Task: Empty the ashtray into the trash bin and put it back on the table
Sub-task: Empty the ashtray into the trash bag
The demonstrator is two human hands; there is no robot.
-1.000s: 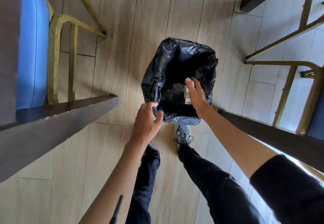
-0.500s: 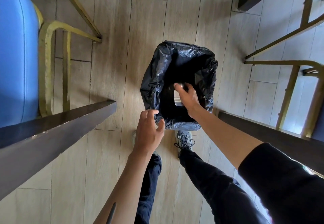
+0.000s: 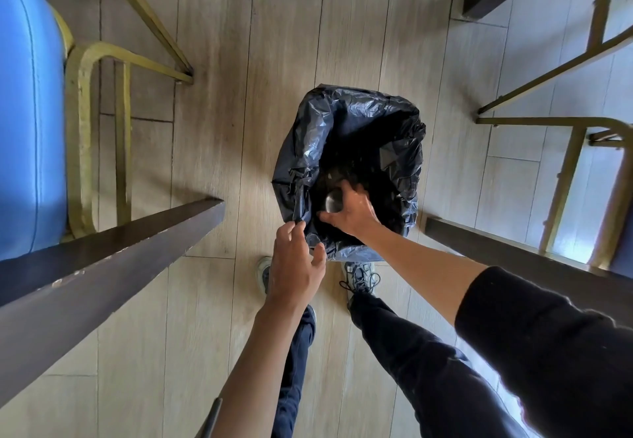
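A trash bin (image 3: 349, 122) lined with a black plastic bag stands on the wooden floor between two tables. My right hand (image 3: 352, 213) reaches into its mouth and grips a small metal ashtray (image 3: 333, 202), mostly hidden by my fingers and slightly blurred. My left hand (image 3: 294, 269) hovers at the bin's near left rim, fingers spread and touching the edge of the bag without a clear hold on it.
A dark table edge (image 3: 102, 259) juts in from the left, another dark table edge (image 3: 513, 249) from the right. A blue chair (image 3: 30, 112) with gold legs stands at left, a gold chair frame (image 3: 565, 163) at right. My shoes (image 3: 359, 276) are just behind the bin.
My right hand has moved leftward and lower inside the bin with the ashtray, turning it over. My left hand has loosened from the bag's rim and its fingers have spread.
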